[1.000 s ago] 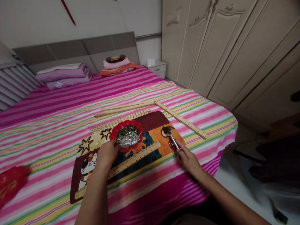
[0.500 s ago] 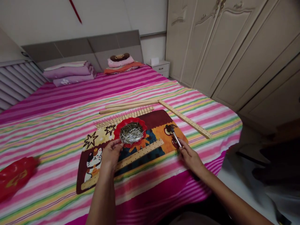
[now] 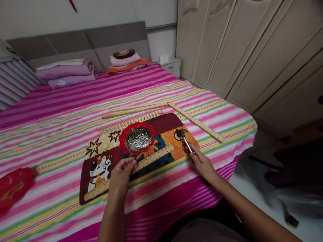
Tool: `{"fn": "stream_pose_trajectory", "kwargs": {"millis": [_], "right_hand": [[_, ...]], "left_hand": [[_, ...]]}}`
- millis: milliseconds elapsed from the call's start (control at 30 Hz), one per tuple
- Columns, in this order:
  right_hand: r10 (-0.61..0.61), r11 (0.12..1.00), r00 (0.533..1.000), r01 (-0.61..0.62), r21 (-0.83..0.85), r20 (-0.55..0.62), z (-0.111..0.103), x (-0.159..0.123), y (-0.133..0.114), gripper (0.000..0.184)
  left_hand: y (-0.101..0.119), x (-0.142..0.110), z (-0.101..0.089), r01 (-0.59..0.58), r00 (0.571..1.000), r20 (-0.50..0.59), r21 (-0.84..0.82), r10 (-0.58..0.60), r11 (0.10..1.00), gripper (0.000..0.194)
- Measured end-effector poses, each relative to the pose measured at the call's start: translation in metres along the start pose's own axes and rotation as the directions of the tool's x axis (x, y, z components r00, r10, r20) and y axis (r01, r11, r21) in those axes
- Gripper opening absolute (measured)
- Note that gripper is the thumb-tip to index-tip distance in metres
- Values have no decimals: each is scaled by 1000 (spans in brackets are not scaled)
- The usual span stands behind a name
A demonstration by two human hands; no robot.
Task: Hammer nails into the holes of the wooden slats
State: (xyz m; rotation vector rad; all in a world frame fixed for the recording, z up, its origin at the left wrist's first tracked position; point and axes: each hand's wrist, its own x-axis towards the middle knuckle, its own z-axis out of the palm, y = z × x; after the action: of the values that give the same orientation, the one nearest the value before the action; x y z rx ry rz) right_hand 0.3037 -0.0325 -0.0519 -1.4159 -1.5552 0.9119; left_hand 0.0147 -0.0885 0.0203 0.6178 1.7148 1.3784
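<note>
My left hand (image 3: 123,174) is pinched over a pale wooden strip (image 3: 153,157) drilled with rows of small holes. A tiny nail seems to sit between its fingertips, mostly hidden by them. Several nails stand in the strip toward its right end. My right hand (image 3: 204,165) is closed around the handle of a hammer (image 3: 187,145), its dark head low over the right side of the patterned mat (image 3: 161,126). Just beyond my left fingertips, a red scalloped bowl (image 3: 122,141) holds a heap of loose silver nails (image 3: 138,139).
Behind the bowl lies a wooden strip bristling with upright nails (image 3: 131,121). Bare strips (image 3: 136,110) rest farther back, and a drilled strip (image 3: 196,122) slants to the right. At the left is a red bag-like item (image 3: 16,188) on the striped bedspread (image 3: 58,154).
My left hand has left the bowl's rim and come down and right to the wooden strip. The hammer stays in my right hand, nearly in place. The whole view has shifted slightly.
</note>
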Motion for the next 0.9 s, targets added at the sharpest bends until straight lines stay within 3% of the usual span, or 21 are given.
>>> {"fn": "stream_pose_trajectory", "kwargs": {"millis": [333, 667, 800, 900], "right_hand": [[-5, 1000, 1000, 4, -16, -8, 0, -3, -4, 49], [22, 1000, 1000, -22, 8, -13, 1, -2, -7, 52], [41, 998, 999, -41, 48, -13, -7, -12, -27, 50], [107, 979, 987, -126, 160, 118, -16, -25, -61, 53]], "left_hand": [[-16, -1, 16, -79, 993, -81, 52, 83, 996, 41], [-28, 1, 19, -193, 969, -104, 246, 223, 950, 33], [-29, -2, 21, -252, 945, -95, 401, 314, 881, 27], [-33, -2, 21, -292, 931, -77, 432, 358, 853, 26]]}}
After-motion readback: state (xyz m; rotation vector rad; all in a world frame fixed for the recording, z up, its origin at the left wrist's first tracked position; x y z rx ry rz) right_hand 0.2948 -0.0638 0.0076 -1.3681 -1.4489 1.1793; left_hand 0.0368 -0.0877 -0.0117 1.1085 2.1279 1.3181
